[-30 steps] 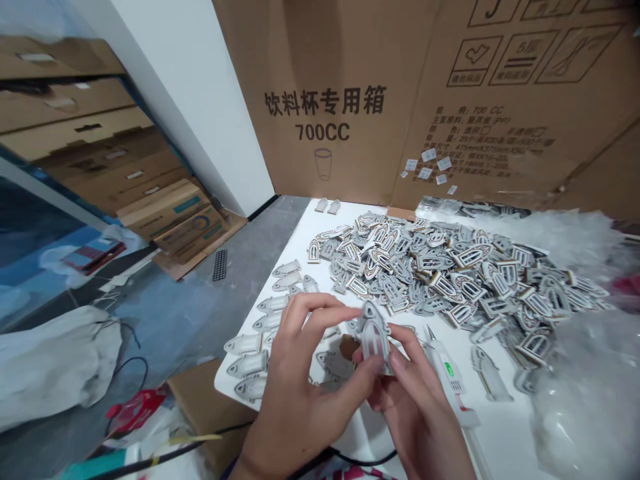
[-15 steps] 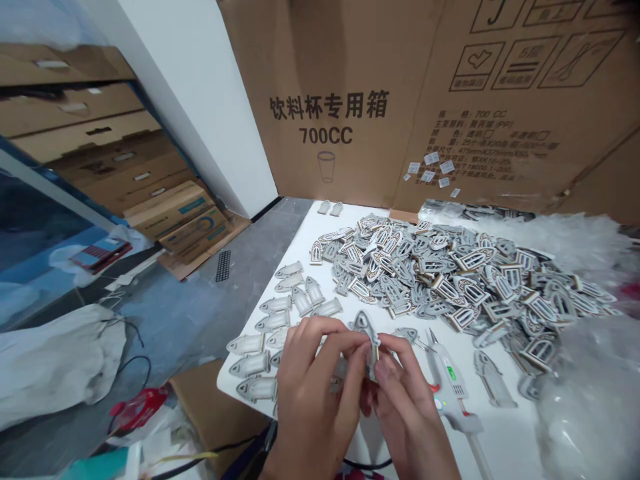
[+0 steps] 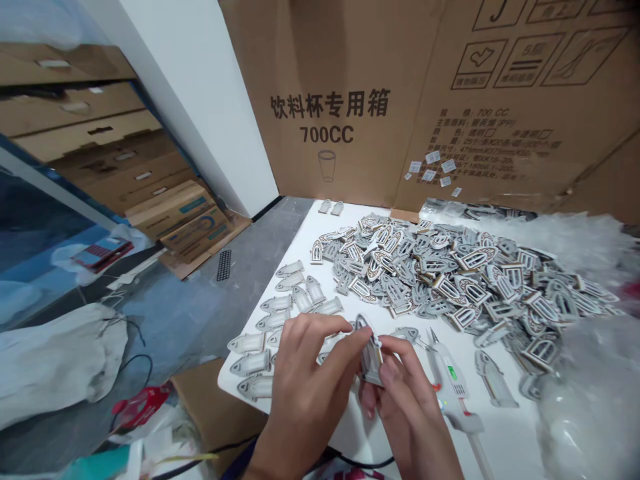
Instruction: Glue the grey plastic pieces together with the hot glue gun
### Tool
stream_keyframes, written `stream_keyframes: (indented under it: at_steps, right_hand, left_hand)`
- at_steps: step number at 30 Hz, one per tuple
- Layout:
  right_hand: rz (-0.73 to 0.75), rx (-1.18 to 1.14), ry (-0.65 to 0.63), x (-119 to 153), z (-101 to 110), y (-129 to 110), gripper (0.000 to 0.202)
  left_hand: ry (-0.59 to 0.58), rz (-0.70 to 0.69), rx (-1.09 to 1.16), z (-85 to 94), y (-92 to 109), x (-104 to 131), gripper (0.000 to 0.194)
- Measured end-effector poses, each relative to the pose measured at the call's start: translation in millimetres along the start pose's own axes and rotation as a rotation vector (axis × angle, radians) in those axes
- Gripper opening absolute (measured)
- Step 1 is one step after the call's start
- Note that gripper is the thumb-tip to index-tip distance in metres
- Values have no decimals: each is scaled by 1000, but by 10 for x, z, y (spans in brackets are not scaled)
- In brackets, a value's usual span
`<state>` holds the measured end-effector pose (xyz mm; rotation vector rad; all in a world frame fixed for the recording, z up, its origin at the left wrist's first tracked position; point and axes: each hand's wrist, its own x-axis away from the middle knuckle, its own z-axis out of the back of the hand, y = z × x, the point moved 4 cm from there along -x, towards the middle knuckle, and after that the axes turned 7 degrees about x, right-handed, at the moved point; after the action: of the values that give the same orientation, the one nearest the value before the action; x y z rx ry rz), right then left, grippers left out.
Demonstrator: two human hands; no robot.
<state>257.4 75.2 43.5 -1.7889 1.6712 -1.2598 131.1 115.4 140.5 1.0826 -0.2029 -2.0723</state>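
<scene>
Over the near part of the white table (image 3: 345,430), both hands are on one small grey arched window-shaped piece (image 3: 371,363), tilted upright. My right hand (image 3: 413,400) pinches its lower right edge between thumb and fingers. At its upper part, my left hand (image 3: 313,380) closes finger and thumb on it, partly covering the face. Just right of my right hand lies a light grey glue gun (image 3: 455,380) with a green display. Another arched piece (image 3: 493,379) lies beyond the gun.
A large heap of arched pieces (image 3: 430,267) covers the table's far right. Several pale pieces (image 3: 250,363) lie spread along the left edge. Clear plastic bags (image 3: 590,400) crowd the right side. Behind stands a big cardboard box (image 3: 330,60). More boxes (image 3: 185,210) sit left on the floor.
My left fingers have shifted up to the top of the arched piece, and the piece has turned so more of its face shows. My right hand keeps its pinch.
</scene>
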Motion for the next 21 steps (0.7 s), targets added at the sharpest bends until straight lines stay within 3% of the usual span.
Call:
stream_keyframes:
  at_steps: [6,9,16,21]
  right_hand:
    - [-10,96,14,-15,69,9,33]
    - [-21,105,16,-15,72,-3,34]
    - [-22,86,-22,2,61,-24,31]
    - [-26,57,-29,17,46,-25,31]
  left_hand:
    - [-199,-155,-103,25,-8,-74,26]
    - [-273,-132,-102,18,-41,-108,24]
    - [-264,26,83,18,-96,-115,19]
    - [-192,160,231,41,-149,-84,19]
